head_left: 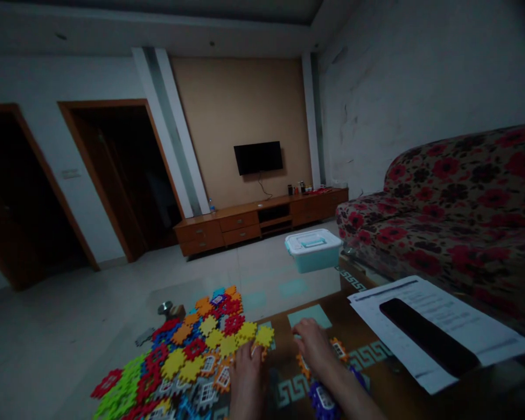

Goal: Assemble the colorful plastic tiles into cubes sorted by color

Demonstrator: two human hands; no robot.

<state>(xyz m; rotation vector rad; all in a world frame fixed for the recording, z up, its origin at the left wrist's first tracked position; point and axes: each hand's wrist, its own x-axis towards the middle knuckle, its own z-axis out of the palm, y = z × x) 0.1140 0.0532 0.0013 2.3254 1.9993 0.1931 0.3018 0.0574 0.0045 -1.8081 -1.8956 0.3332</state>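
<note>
My left hand [246, 373] is at the right edge of a spread of notched plastic building pieces [192, 368], its bent fingers closed on an orange building piece that is mostly hidden. Yellow building pieces [246, 331] lie just beyond those fingers. Over the glass table, my right hand [310, 341] is curled with its fingertips pointing left; whatever is in them is hidden. Close by that hand and forearm lie orange pieces with white window frames [339, 348] and a purple piece [322, 399]. The picture is dim and slightly blurred.
A turquoise box with a white lid [315, 251] stands at the table's far side. Papers [413, 306] with a black phone [429, 335] on them lie to the right. Beyond are a flowered sofa [455, 204], a low TV cabinet [240, 227] and a small metal object [165, 307].
</note>
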